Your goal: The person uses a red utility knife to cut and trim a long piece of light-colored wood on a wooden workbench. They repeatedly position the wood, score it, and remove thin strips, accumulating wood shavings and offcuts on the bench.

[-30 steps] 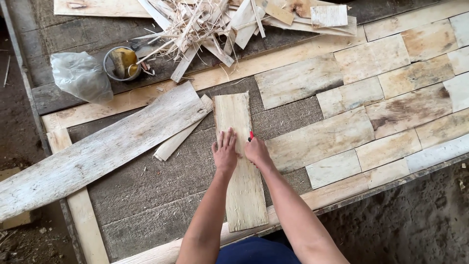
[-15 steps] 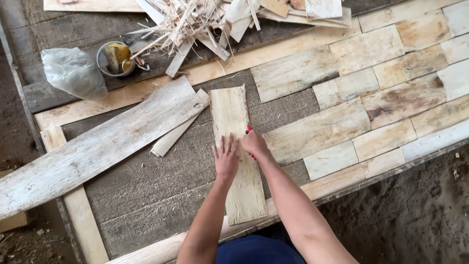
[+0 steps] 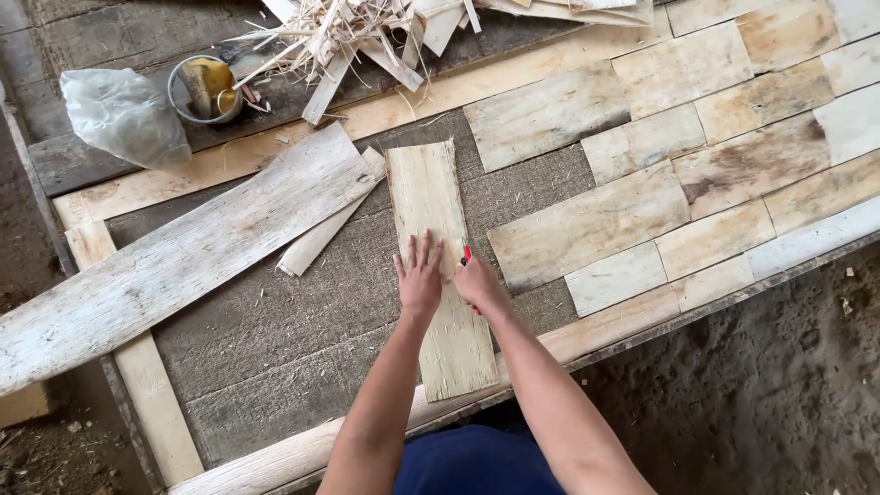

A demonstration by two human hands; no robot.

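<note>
Left hand (image 3: 420, 277) pressed flat on a pale veneer strip (image 3: 440, 266), fingers spread wide and pointing toward 12 o'clock, gripping nothing. Right hand (image 3: 478, 286) just beside it at 3 o'clock, resting on the strip's right edge, fingers curled around a small red-handled tool (image 3: 467, 256) (only a sliver of red showing, so its kind cannot be told). Both forearms reaching up from 6 o'clock, above a patch of blue clothing (image 3: 472, 463).

Veneer strip lying lengthwise from 12 to 6 o'clock near the middle of a grey board (image 3: 266, 348), lower end overhanging the pale wooden border rail (image 3: 302, 449) at the near edge. At 3 o'clock of the strip, already laid veneer pieces (image 3: 660, 165) fitted edge to edge like brickwork, covering the right part of the board out to 2 o'clock. At 9 o'clock, a long weathered plank (image 3: 183, 261) set on a slant, running from the left edge up toward the strip's top end. Between plank and strip, a narrow offcut (image 3: 325, 229), touching the plank's edge and near the strip's upper left corner.

Farther off at 11 o'clock, a round tin (image 3: 203, 87) with yellowish contents, and just left of it a crumpled clear plastic bag (image 3: 124, 115). At 12 o'clock, a heap of splinters and scrap slats (image 3: 367, 37). Bare dirt ground (image 3: 761, 394) at 4 o'clock beyond the board.
</note>
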